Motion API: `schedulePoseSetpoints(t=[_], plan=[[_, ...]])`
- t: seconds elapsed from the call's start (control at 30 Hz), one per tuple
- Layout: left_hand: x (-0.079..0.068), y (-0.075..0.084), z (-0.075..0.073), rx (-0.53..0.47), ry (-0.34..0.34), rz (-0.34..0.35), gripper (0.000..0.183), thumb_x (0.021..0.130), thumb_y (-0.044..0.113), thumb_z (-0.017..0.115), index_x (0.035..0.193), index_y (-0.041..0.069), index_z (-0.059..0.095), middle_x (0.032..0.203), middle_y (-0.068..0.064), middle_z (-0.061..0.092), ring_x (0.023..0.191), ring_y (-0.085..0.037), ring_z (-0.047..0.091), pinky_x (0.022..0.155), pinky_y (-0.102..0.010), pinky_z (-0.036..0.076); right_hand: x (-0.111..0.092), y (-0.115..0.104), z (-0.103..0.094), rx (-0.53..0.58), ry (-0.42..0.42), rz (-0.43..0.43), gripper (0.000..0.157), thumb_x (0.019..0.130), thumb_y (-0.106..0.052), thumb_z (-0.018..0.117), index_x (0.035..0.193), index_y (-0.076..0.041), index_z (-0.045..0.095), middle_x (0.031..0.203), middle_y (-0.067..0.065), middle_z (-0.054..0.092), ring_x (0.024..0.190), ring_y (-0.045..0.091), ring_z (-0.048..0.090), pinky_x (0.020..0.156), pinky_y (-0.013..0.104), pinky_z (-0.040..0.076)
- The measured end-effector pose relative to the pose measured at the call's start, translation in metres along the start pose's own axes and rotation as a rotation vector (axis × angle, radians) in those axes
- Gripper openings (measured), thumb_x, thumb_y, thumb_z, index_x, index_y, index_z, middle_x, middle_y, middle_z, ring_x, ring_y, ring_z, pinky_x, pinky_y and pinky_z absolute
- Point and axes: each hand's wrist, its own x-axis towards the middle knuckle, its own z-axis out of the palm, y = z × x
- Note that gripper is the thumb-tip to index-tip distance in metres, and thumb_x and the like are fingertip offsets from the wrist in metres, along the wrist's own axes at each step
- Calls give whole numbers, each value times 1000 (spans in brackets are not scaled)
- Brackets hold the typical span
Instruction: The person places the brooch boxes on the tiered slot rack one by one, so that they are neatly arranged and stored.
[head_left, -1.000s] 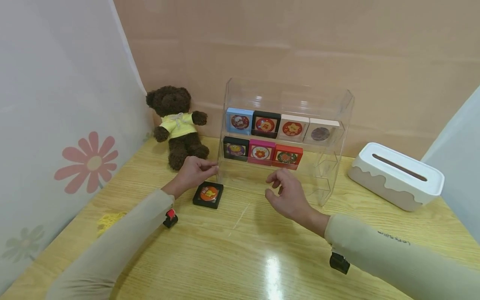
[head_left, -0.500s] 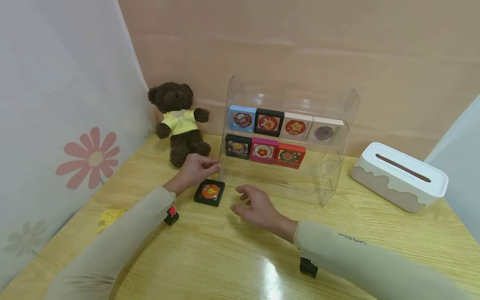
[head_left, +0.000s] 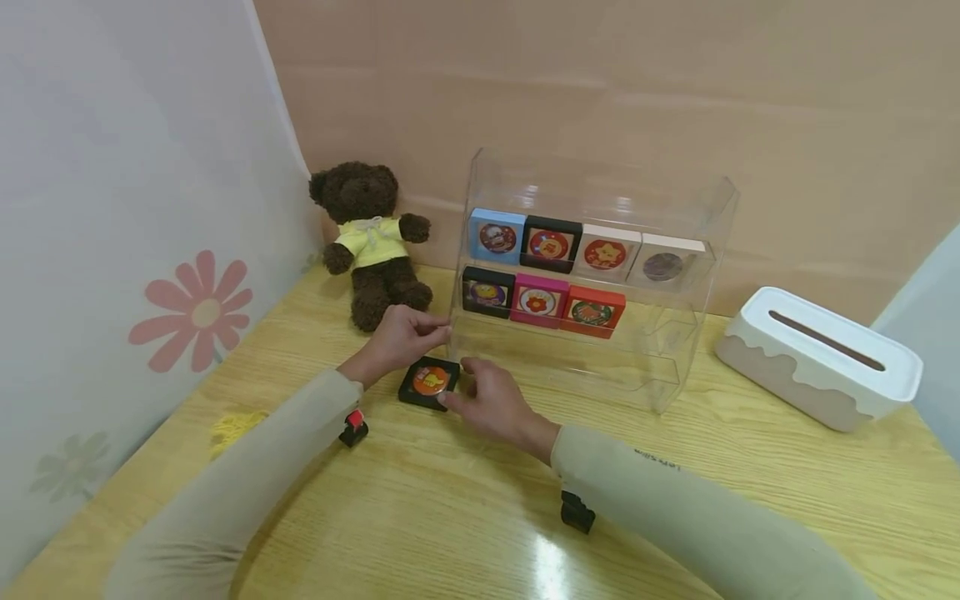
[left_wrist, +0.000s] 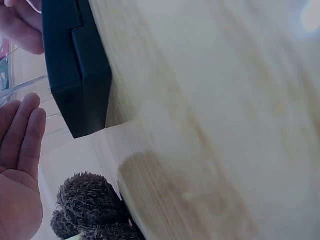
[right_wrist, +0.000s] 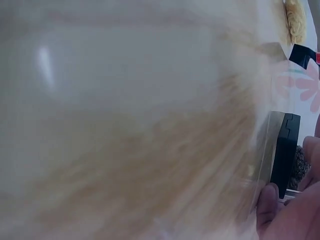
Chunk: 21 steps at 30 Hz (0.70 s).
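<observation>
In the head view a black square frame with an orange thumbs-up badge lies flat on the table. My right hand grips its right end, thumb at the near corner and fingers at the far one. The right wrist view shows the thumb against the end of the dark frame. Just beyond the frame, my left hand pinches the lower left edge of a clear acrylic display stand. Framed badges fill the stand's upper row; the lower row holds a black, a pink and a red frame.
A brown teddy bear in a yellow top sits left of the stand. To the right is a white and beige tissue box. Yellow shredded strands lie by the left forearm. A wall stands behind.
My right hand has come left and down from in front of the stand to the black frame and taken hold of its right end. My left hand stays at the stand's edge.
</observation>
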Motion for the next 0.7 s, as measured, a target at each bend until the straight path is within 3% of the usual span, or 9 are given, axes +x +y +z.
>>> schedulePoseSetpoints(t=[0.2, 0.47, 0.7], plan=[[0, 1, 0, -1, -5, -8, 23, 91, 13, 66, 107, -3, 71, 92, -12, 70, 77, -17, 69, 66, -32, 55, 7, -1, 2, -67, 24, -16, 53, 86, -36, 71, 120, 4, 59, 84, 4, 59, 70, 17, 51, 63, 31, 44], [0, 1, 1, -11, -5, -21, 24, 91, 15, 66, 107, -2, 71, 91, -10, 71, 77, -15, 69, 65, -32, 55, 6, -1, -1, -41, -16, 2, 61, 83, -32, 74, 127, 6, 54, 99, 8, 61, 83, 18, 54, 76, 35, 48], [0, 1, 1, -3, -1, -19, 23, 91, 15, 66, 107, -1, 71, 89, -9, 71, 76, -14, 69, 65, -31, 55, 4, 1, -4, -38, -76, -7, 62, 82, -31, 75, 128, 6, 54, 99, 7, 58, 83, 17, 52, 75, 33, 47]])
